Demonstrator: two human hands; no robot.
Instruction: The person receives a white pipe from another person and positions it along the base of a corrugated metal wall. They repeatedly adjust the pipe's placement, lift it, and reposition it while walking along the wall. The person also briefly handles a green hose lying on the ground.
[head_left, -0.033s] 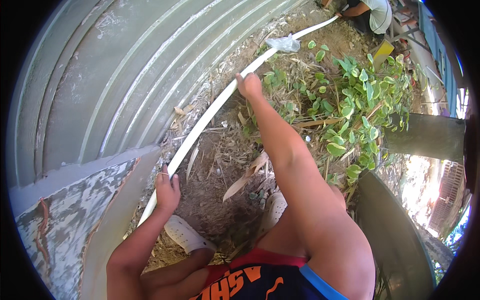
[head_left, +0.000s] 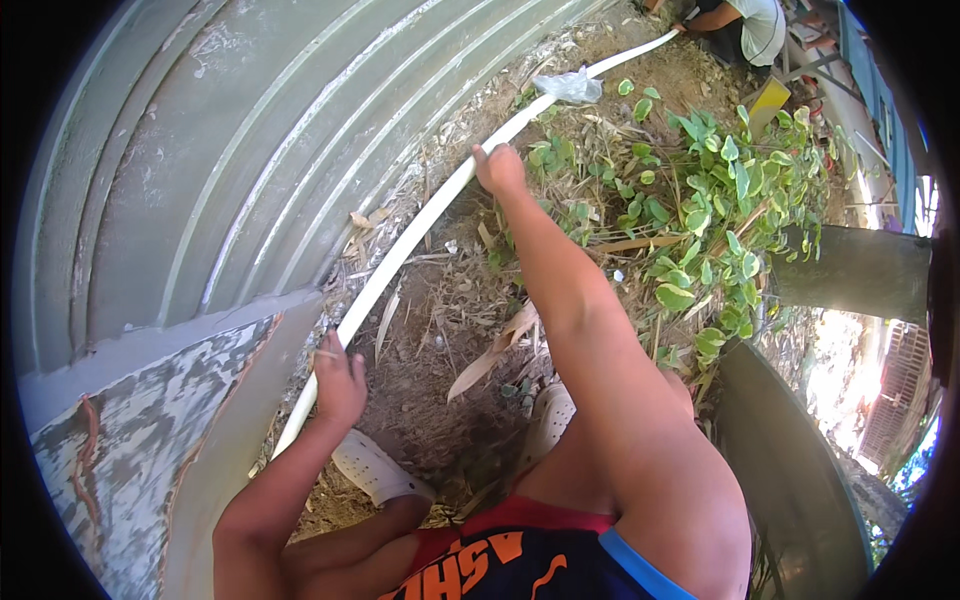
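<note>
A long white plastic pipe (head_left: 412,238) runs slantwise from near my feet up to the far right, along the foot of a ribbed wall. Around its near part my left hand (head_left: 340,388) is closed loosely, with some fingers hidden. Farther along, my right hand (head_left: 500,170), on a stretched-out arm, grips the same pipe. Beyond it, a crumpled clear plastic bag (head_left: 570,87) lies over the pipe. At the pipe's far end crouches another person (head_left: 755,30), whose hand is at the pipe.
The grey ribbed wall (head_left: 230,150) rises close on the left, above a patchy panel (head_left: 150,450). Leafy variegated plants (head_left: 700,215) grow on the right. Dry leaves and soil (head_left: 420,370) cover the ground by my perforated clogs (head_left: 375,468). A dark curved panel (head_left: 790,470) stands at the lower right.
My left hand has shifted very slightly to the right, its thumb a little lower. The pipe and my right hand look nearly the same.
</note>
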